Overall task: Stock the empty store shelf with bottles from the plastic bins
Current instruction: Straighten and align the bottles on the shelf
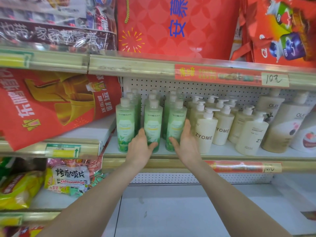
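Three rows of green pump bottles stand on the white middle shelf (222,152). My left hand (139,147) grips the base of the middle front green bottle (153,120), thumb across its front and fingers on its left side. My right hand (185,144) holds the right front green bottle (177,122), with the thumb on its front and the fingers slipped between it and a cream ZYOME bottle (205,135). The left front green bottle (125,124) stands untouched. No bin is in view.
More cream ZYOME bottles (223,129) and large OLAY bottles (280,130) fill the shelf to the right. A red gift bag (51,106) leans at the left. Snack packs (68,178) sit lower left. The bottom shelf (188,211) lies below my arms.
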`<state>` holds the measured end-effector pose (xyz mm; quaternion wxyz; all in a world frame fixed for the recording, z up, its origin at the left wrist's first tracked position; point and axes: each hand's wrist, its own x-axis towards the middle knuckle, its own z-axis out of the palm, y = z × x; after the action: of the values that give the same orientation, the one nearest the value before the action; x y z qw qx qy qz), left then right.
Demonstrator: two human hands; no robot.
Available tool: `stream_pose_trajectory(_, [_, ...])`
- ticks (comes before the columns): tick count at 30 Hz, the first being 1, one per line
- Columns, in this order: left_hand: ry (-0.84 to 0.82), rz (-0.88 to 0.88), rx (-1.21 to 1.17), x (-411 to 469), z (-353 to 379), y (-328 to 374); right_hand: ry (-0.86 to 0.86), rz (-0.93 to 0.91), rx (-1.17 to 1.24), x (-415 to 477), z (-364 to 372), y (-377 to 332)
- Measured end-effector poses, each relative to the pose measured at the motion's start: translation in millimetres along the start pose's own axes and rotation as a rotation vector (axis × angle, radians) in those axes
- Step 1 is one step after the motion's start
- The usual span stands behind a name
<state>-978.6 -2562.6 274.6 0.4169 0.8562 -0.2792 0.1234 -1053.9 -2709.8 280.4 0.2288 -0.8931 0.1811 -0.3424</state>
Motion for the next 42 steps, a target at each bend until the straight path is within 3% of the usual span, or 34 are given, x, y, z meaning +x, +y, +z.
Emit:
stream_pose_trajectory(6, [0.013,0.013,-0.004,-2.3,-2.6,-1.3,0.153,-0.057,-0.049,19.6,-20.5,-18.9])
stream_pose_trajectory(16, [0.025,0.017,0.001,-3.9,5.0,-3.4,0.140,-0.143,-0.217,22.7,-27.9,-21.6])
stream_pose_trajectory(20, [0.207,0.102,-0.039,-25.1,12.0,0.1,0.289,-0.263,-0.197,9.2,-56.7,2.8])
stream_pose_trajectory(24, [0.338,0.284,-0.099,-46.7,26.1,24.3,0.466,-0.241,-0.149,-0.4,-98.3,58.8])
stream_pose_trajectory(27, [0.259,0.331,-0.094,-50.7,52.4,63.3,0.375,-0.136,-0.086,8.8,-122.9,94.9])
stream_pose_trajectory(29, [0.182,0.311,-0.074,-47.7,77.9,91.4,0.292,-0.142,-0.169,22.1,-131.2,106.7])
stream_pose_trajectory(38, [0.018,-0.149,0.030,-13.8,130.5,134.9,0.017,0.065,-0.202,71.6,-112.4,113.7])
stream_pose_trajectory(42, [-0.022,-0.168,0.038,-8.9,132.7,132.2,0.048,0.068,-0.138,76.5,-108.2,122.0])
